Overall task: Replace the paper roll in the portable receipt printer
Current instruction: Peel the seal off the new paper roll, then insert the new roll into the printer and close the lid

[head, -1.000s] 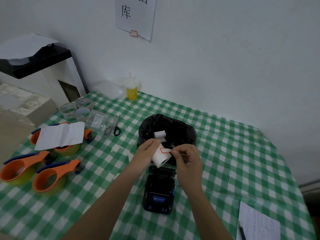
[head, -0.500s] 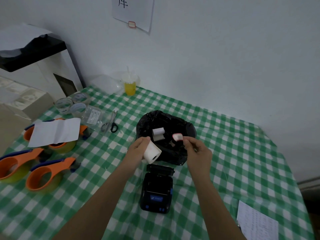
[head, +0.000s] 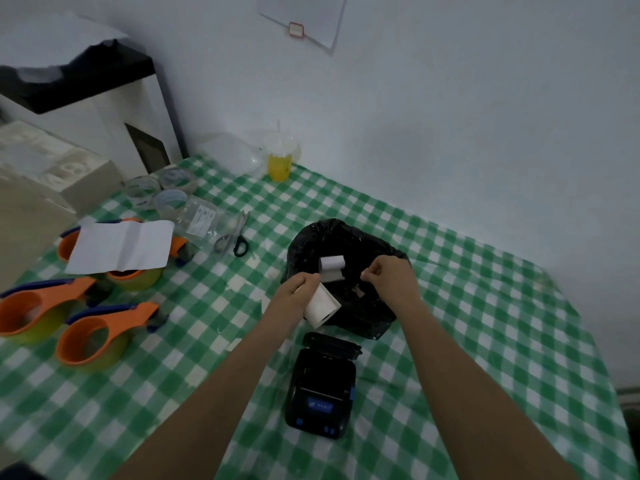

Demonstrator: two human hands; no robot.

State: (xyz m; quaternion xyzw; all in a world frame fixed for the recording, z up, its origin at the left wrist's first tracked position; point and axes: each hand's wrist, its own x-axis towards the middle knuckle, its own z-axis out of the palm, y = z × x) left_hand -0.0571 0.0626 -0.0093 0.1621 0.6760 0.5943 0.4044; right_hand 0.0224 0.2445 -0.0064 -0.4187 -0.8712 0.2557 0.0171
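My left hand (head: 294,299) grips a new white paper roll (head: 322,306) just above the near rim of a black plastic bag (head: 367,317). My right hand (head: 391,277) hovers over the bag's opening with thumb and finger pinched on a tiny pale sticker scrap. A smaller white paper roll (head: 331,266) lies inside the bag. In front of the bag, the black portable printer (head: 320,393) with blue buttons sits on the green checked tablecloth. Its lid (head: 330,342) is flipped open toward the bag.
Three orange tape dispensers (head: 93,337) and a folded white sheet (head: 121,245) lie at the left. Scissors (head: 233,239), clear tape rolls (head: 169,200) and a cup of yellow drink (head: 280,161) stand farther back. A white cabinet (head: 86,109) borders the table's left.
My right hand peeled the red-edged sticker off the roll and carried it right, over the bag. My left hand kept holding the roll. The view tilted downward.
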